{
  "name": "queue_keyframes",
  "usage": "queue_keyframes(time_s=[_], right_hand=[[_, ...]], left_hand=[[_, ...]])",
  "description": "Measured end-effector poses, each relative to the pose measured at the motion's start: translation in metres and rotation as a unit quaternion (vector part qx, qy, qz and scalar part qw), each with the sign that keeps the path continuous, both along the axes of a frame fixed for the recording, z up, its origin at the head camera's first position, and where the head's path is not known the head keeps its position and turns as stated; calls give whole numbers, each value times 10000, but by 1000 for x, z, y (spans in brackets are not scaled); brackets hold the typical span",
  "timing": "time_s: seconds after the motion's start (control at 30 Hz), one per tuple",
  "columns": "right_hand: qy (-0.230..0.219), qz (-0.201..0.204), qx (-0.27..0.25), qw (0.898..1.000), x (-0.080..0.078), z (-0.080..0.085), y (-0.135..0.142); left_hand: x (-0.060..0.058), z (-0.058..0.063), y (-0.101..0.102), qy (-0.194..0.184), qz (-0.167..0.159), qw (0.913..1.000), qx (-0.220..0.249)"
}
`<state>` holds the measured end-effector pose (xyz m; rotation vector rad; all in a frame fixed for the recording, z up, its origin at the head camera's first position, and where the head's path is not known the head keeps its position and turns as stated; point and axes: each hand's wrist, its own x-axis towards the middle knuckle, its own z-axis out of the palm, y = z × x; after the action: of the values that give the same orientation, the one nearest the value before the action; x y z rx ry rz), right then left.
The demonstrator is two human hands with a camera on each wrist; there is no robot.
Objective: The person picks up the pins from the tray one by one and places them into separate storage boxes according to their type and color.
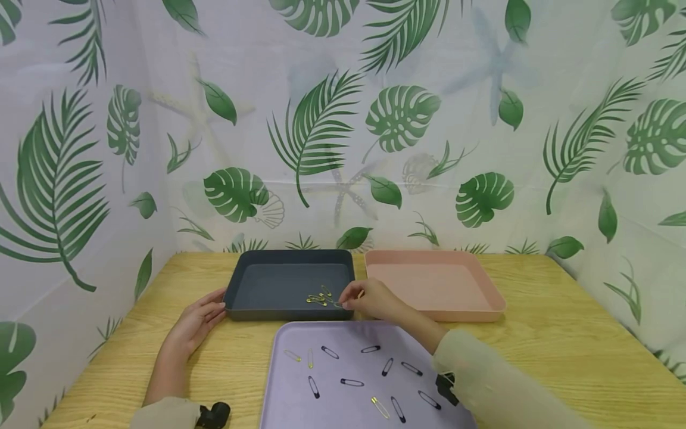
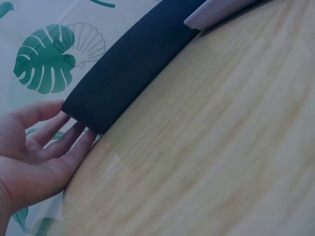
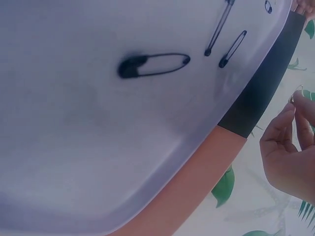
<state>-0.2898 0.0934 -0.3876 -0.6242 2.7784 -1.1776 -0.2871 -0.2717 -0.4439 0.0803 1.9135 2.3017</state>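
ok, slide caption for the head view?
Left hand touches the dark tray; right hand pinches a safety pin at its right end.

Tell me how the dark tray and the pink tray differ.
The dark tray is blue-grey, the pink tray salmon. The dark tray holds gold safety pins; none show in the pink tray. The left hand touches the dark tray, not the pink tray. Both are shallow and rectangular, with raised rims.
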Motion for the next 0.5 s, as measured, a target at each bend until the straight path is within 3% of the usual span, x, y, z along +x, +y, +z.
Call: queue_keyframes(time_s=[0.5], right_hand=[[-401, -432, -386, 9975, -25, -2, -19]], left_hand=[[-2, -2, -1, -17, 2, 10000, 38]])
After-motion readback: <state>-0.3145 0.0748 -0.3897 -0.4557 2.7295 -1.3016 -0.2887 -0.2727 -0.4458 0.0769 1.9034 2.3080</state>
